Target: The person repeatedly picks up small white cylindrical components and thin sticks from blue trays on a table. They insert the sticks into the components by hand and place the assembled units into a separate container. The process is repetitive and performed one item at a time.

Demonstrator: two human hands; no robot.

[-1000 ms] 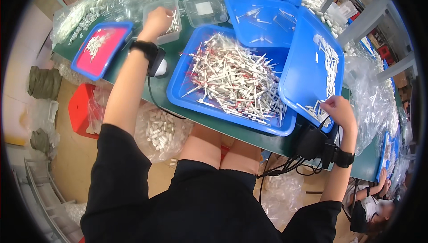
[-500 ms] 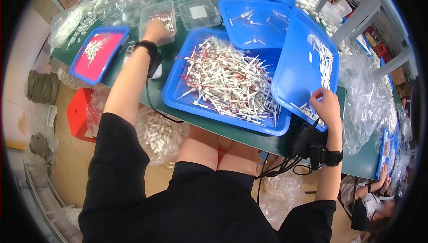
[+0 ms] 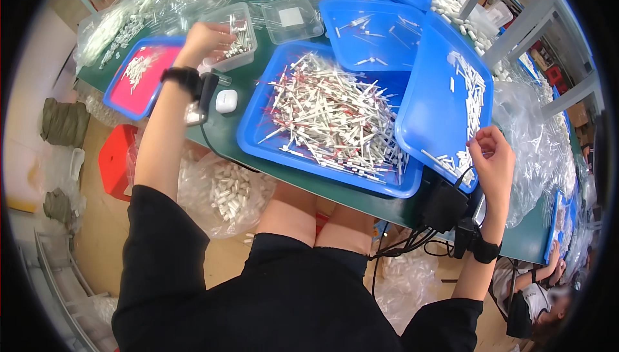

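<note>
In the head view, the left hand (image 3: 207, 42) was at the left side of a clear box (image 3: 235, 63), its fingers bent over the white sticks (image 3: 240, 37) inside; whether it gripped one could not be told. The right hand (image 3: 494, 157) was at the near right edge of a tilted blue tray (image 3: 425, 110), fingers curled toward the thumb beside white pieces (image 3: 476, 94); its grip, too, could not be made out. Between the hands, a deep blue bin (image 3: 256, 138) heaped with red-and-white sticks (image 3: 335, 116) stood on the green counter (image 3: 225, 134).
</note>
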